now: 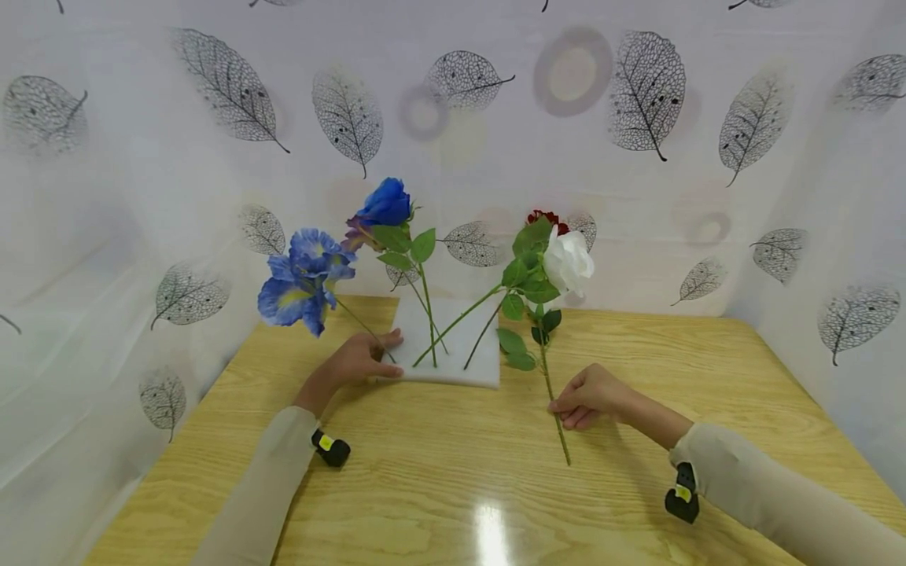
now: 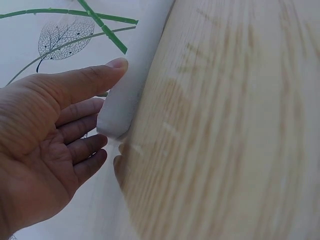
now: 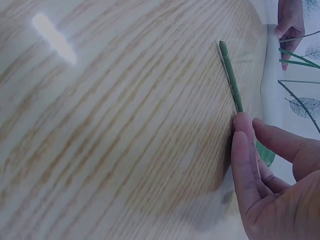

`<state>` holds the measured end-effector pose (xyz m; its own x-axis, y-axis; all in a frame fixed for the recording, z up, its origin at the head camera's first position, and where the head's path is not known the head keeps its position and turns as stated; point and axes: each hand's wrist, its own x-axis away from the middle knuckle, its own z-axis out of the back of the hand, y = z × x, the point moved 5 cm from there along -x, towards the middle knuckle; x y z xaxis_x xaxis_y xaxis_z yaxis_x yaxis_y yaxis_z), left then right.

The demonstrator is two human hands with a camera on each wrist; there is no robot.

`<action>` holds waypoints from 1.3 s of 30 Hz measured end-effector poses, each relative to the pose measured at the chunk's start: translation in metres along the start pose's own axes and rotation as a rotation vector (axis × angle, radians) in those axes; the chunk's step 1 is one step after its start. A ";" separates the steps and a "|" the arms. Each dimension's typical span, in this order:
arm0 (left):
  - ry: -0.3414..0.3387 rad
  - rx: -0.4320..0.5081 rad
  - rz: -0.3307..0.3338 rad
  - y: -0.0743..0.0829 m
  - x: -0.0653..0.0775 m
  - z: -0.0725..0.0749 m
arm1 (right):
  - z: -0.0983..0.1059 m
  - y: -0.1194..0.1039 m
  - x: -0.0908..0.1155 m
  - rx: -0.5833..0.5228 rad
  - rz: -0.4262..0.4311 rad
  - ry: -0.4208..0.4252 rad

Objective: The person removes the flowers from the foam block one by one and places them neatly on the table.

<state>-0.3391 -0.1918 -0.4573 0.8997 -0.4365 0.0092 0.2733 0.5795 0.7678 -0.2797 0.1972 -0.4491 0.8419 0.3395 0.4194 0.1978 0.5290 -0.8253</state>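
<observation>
**Right hand (image 1: 591,395) on a loose stem (image 1: 547,377), left hand (image 1: 357,358) at the block (image 1: 484,362)**

Right hand: narrow, thumb and fingers pinching the green stem partway along, right of the block. Stem's cut end points toward the near side, over the tabletop (image 1: 396,487); leaves higher up. Which bloom it carries cannot be told; its top runs in behind the white rose (image 1: 568,261) and leaves.

Left hand: thumb and fingers well parted, touching the white block at its near left corner; thumb straight along the near edge.

Block: flat on the tabletop, several stems with their lower ends at its top face, all leaning. Blue-yellow flower (image 1: 304,279) tilts left, past the left hand. Blue rose (image 1: 385,203) stands higher, purple flower (image 1: 359,233) partly hidden behind it. White rose leans right, red flower (image 1: 543,218) showing just above and behind.

Farther out: pale sleeves (image 1: 255,487), a black device (image 1: 330,450) at each wrist, and a leaf-printed curtain (image 1: 177,165) behind.
</observation>
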 end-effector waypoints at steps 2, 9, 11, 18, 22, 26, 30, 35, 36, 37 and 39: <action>0.000 -0.002 0.000 0.000 0.000 0.000 | 0.000 0.000 0.000 0.003 -0.001 0.000; 0.002 0.001 -0.004 -0.001 0.000 0.000 | 0.001 -0.002 -0.002 0.019 -0.013 0.011; 0.003 0.002 -0.004 -0.001 0.000 0.000 | 0.001 -0.004 -0.002 0.028 -0.015 0.022; -0.002 0.015 0.001 0.001 0.001 0.000 | 0.002 -0.024 -0.005 0.003 0.073 0.038; -0.004 0.015 0.003 0.002 0.001 0.000 | 0.003 -0.034 -0.015 -0.076 0.114 0.074; -0.005 0.006 -0.001 0.002 0.001 0.000 | 0.003 -0.042 -0.031 -0.156 0.172 0.110; 0.001 0.004 -0.009 0.001 0.001 0.000 | 0.000 -0.050 -0.045 -0.216 0.237 0.135; 0.006 0.003 -0.015 0.000 0.001 0.000 | -0.005 -0.058 -0.057 -0.340 0.287 0.144; 0.006 0.003 -0.015 0.000 0.001 0.000 | -0.006 -0.060 -0.059 -0.366 0.296 0.145; 0.005 0.004 -0.014 0.000 0.001 0.000 | -0.006 -0.060 -0.061 -0.399 0.302 0.142; 0.007 0.001 -0.013 -0.001 0.000 0.001 | -0.007 -0.062 -0.066 -0.472 0.304 0.139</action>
<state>-0.3392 -0.1925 -0.4574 0.8983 -0.4394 -0.0056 0.2851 0.5732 0.7682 -0.3436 0.1369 -0.4283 0.9477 0.2995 0.1100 0.1126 0.0087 -0.9936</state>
